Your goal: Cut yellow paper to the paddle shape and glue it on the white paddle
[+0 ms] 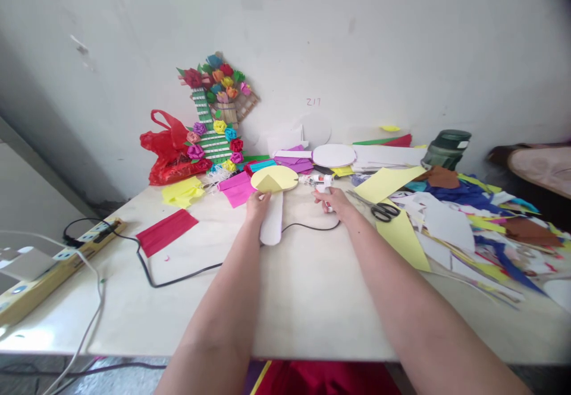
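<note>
My left hand (259,206) is closed at the lower edge of a pale yellow paper oval (279,178), where the oval meets a white rounded strip (272,222). The strip hangs down from the oval like a handle. To the right, my right hand (331,200) is wrapped round a white glue gun (325,184), whose nozzle points left toward the oval without touching it. A black cord (312,226) runs from the gun area behind the white strip. My left fingertips are partly hidden by the hand itself.
Scissors (384,211) lie right of my right hand, by yellow paper (404,240) and heaped scraps (450,216). A dark green bottle (447,148) stands behind. At left are red crepe paper (166,232), a power strip (91,240), a red bag (172,151) and paper flowers (223,85).
</note>
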{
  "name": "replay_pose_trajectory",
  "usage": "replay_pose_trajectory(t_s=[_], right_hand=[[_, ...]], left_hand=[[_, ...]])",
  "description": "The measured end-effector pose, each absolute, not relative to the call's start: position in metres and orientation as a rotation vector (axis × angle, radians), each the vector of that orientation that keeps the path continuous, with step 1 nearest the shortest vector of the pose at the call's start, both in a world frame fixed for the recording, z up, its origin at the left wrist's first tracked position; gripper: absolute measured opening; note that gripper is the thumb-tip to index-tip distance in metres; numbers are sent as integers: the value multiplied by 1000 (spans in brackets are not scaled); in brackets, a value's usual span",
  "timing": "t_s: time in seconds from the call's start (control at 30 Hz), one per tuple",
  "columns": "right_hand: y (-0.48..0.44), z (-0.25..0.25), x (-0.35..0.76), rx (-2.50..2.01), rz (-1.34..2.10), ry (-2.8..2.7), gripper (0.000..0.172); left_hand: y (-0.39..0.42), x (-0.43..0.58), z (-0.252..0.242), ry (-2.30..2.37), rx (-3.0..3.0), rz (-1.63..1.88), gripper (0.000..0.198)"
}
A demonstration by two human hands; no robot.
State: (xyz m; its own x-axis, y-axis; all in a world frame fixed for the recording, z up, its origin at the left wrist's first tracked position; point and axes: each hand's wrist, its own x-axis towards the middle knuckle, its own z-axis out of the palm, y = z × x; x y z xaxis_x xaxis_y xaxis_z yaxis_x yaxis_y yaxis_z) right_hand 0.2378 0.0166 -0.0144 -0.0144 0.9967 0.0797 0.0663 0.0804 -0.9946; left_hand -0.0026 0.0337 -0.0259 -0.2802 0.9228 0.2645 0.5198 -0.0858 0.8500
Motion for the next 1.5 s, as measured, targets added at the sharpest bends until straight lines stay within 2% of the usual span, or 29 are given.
replay_pose_trajectory(t_s=[0.23, 0.7, 1.07, 1.5], right_hand=[[16, -13, 231, -1208, 1155, -1555, 37], [18, -9, 205, -1368, 1126, -1575, 36], [25, -14, 196, -1423, 1047, -1576, 43], [27, -13, 188, -1502, 972, -1582, 38]], left_hand=[[33, -1, -27, 1820, 1511, 1349, 28], [47, -4, -43, 1705, 1404, 1539, 34], [45, -1, -42, 1731, 1396, 1565, 35], [40, 1, -38, 1730, 1435, 1584, 34]])
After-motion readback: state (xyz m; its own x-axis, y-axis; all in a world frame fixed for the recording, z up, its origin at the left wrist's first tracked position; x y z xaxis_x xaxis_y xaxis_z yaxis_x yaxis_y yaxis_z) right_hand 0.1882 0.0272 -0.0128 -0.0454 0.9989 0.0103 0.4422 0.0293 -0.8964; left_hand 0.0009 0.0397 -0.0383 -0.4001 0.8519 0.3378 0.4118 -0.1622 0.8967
